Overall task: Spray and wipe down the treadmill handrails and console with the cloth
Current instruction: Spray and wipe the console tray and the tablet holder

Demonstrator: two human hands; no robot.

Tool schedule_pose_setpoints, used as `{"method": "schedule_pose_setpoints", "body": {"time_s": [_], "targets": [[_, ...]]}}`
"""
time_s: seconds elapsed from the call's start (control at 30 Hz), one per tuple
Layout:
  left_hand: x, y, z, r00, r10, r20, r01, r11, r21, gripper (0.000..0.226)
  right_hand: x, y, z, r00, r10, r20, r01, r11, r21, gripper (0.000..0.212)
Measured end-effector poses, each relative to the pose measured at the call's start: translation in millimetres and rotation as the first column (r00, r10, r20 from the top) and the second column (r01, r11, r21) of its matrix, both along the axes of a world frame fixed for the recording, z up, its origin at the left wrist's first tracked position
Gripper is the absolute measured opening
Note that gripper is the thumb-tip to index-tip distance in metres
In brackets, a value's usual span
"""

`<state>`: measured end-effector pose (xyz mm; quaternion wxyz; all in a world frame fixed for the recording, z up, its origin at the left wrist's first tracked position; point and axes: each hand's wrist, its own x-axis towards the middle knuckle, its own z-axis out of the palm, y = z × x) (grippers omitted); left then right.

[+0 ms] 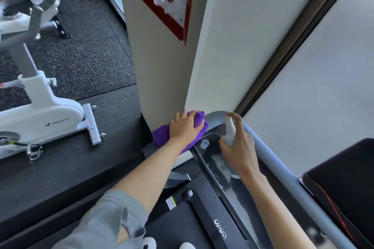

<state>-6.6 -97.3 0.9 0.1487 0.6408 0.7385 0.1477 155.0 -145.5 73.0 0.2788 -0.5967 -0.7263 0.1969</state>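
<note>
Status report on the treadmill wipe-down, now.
Left hand grips purple cloth at handrail corner. Right hand holds spray bottle over console. Small cap sits on console.

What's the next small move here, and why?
Probably press the nozzle. The right hand holds the spray bottle upright over the console, index finger on top, while the left hand grips the purple cloth at the handrail corner, ready to wipe.

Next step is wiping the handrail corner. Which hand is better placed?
Left. The left hand already grips the purple cloth against the curved end of the grey handrail. The right hand holds the spray bottle over the console, index finger on the nozzle.
</note>
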Motion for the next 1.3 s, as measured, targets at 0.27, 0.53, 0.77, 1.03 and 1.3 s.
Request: {"method": "schedule_pose_setpoints", "body": {"time_s": [0.27,0.53,0.77,1.03,1.3], "targets": [[-78.4,-78.4,-2.9,0.976,0.192,0.106,-0.191,0.981,-0.019,0.046,3.5,8.9,-11.5,1.0,0.011,-0.009,-0.011,0.999,-0.047,0.057],[-13.5,-4.0,0.1,0.996,0.037,-0.079,-0.036,0.999,0.015,0.053,4.9,29.8,-21.5,0.999,-0.007,0.041,0.009,0.999,-0.048,0.059],[-18.8,-1.3,5.6,1.0,-0.026,-0.006,0.026,0.998,-0.054,0.066,11.6,33.1,-22.1,1.0,-0.014,-0.004,0.013,0.998,-0.057,0.059],[-21.6,9.9,1.6,0.999,0.038,0.033,-0.038,0.999,-0.014,0.059,39.2,21.6,-16.7,0.996,-0.042,-0.084,0.039,0.999,-0.038,0.059],[65.6,97.2,6.0,0.986,-0.162,0.029,0.163,0.986,-0.021,0.062,79.3,10.3,-23.2,0.985,-0.171,-0.037,0.169,0.984,-0.052,0.06]]}}
